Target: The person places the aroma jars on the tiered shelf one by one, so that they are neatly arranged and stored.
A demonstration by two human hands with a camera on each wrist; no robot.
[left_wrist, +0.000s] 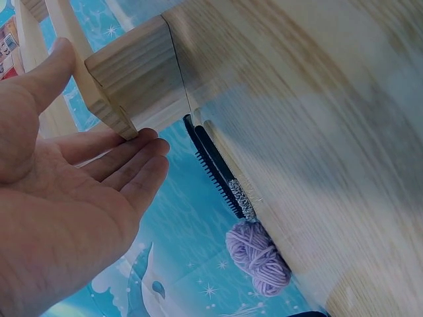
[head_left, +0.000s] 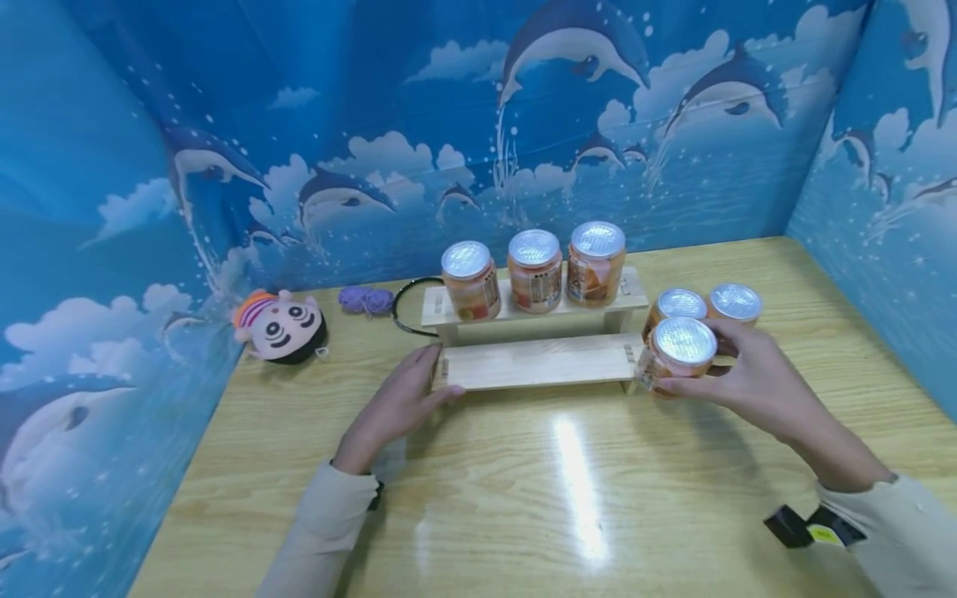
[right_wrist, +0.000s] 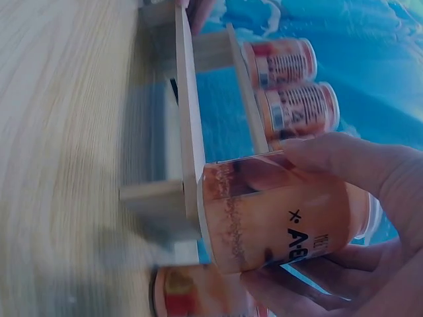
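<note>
My right hand [head_left: 758, 386] grips an orange-labelled can [head_left: 676, 357] with a silver lid, thumb on one side and fingers on the other. The can is upright at the right end of the two-tier wooden shelf's lower board [head_left: 534, 363]; in the right wrist view its base [right_wrist: 215, 218] is right at the board's end. My left hand [head_left: 404, 394] holds the shelf's left end, its thumb over the lower board and its fingers [left_wrist: 142, 148] against the end edge. Three similar cans [head_left: 535, 274] stand in a row on the upper board.
Two more cans [head_left: 734, 306] stand on the table behind the held one. Left of the shelf lie a black hairband [head_left: 404, 307], a purple yarn bundle [head_left: 365, 300] and a plush toy head [head_left: 284, 328]. A dolphin-print backdrop [head_left: 419, 149] encloses the table's back and sides.
</note>
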